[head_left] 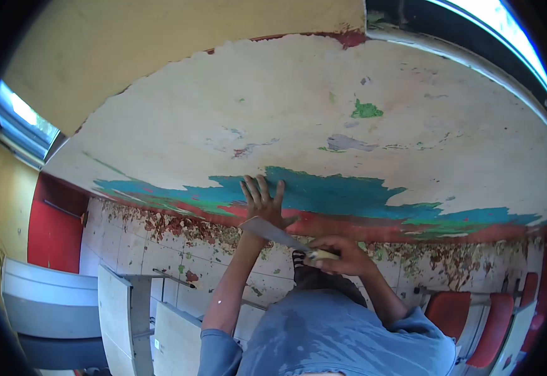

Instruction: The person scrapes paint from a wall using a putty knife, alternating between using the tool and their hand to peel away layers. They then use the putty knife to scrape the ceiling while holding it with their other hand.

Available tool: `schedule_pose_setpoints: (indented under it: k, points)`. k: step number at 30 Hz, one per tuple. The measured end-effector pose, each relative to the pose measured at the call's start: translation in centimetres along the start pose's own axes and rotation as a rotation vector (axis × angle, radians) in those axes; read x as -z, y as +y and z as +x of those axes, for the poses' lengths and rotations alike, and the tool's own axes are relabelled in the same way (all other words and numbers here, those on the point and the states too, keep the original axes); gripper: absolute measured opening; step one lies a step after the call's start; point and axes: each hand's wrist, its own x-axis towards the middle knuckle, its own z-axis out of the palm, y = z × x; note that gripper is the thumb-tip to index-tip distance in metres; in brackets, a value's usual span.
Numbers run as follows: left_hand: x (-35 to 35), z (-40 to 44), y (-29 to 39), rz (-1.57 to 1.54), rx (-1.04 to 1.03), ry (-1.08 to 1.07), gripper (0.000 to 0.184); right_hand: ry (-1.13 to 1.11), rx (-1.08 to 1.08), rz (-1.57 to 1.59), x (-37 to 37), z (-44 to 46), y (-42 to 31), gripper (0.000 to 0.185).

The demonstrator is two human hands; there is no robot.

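My left hand (264,203) lies with fingers spread on the wall, over a blue paint patch (323,191) and the red band below it. In my right hand (341,255) is the pale handle of a scraper (279,235), its wide metal blade pointing left across my left wrist. The blade's far end is near the left wrist; whether it touches is not clear. Around the blue patch the wall (223,113) is bare and whitish, with small green and grey paint remnants.
Paint flakes (160,225) litter the tiled floor along the wall's foot. Desks (115,313) stand at the lower left, red chairs (449,316) at the lower right. Windows (26,119) are at the left and upper right. Unscraped yellow paint (160,37) covers the upper wall.
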Motion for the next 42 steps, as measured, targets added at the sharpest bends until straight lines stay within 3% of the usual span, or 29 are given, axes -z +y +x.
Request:
schedule_pose_setpoints:
  k: [1, 4, 7, 16, 19, 22, 36, 39, 42]
  points:
    - [0.1, -0.3, -0.2, -0.002, -0.020, -0.096, 0.092, -0.053, -0.025, 0.093, -0.4, 1.3, 0.5, 0.035]
    - [-2.6, -1.8, -1.3, 0.033, -0.172, -0.053, 0.076, -0.158, 0.016, 0.104, -1.7, 5.1, 1.5, 0.034]
    - [-2.9, -2.7, -3.0, -0.030, -0.291, -0.026, 0.070, -0.185, -0.085, 0.169, -3.2, 7.8, 1.2, 0.033]
    - [-1.8, -3.3, -8.9, -0.007, -0.099, 0.100, 0.067, -0.246, -0.010, 0.423, -4.6, 13.1, 3.2, 0.026]
    - [-2.4, -3.4, -9.9, 0.074, -0.151, 0.096, 0.066, -0.311, 0.003, 0.417, -4.5, 13.9, 3.9, 0.025]
    - [-3.6, -3.2, -10.0, 0.024, -0.206, 0.180, 0.066, -0.269, -0.034, 0.385, -5.0, 14.6, 4.3, 0.026]
    - [-5.3, -1.7, -8.3, -0.063, -0.452, 0.192, 0.059, -0.029, 0.043, 0.320, -6.1, 11.6, 5.5, 0.026]
    - [-5.4, -1.5, -9.7, 0.044, -0.474, 0.269, 0.059, 0.048, 0.055, 0.299, -7.0, 10.7, 5.9, 0.027]
    - [-4.3, -1.7, -11.4, -0.056, -0.419, 0.257, 0.053, 0.149, 0.059, 0.224, -8.8, 10.5, 6.3, 0.028]
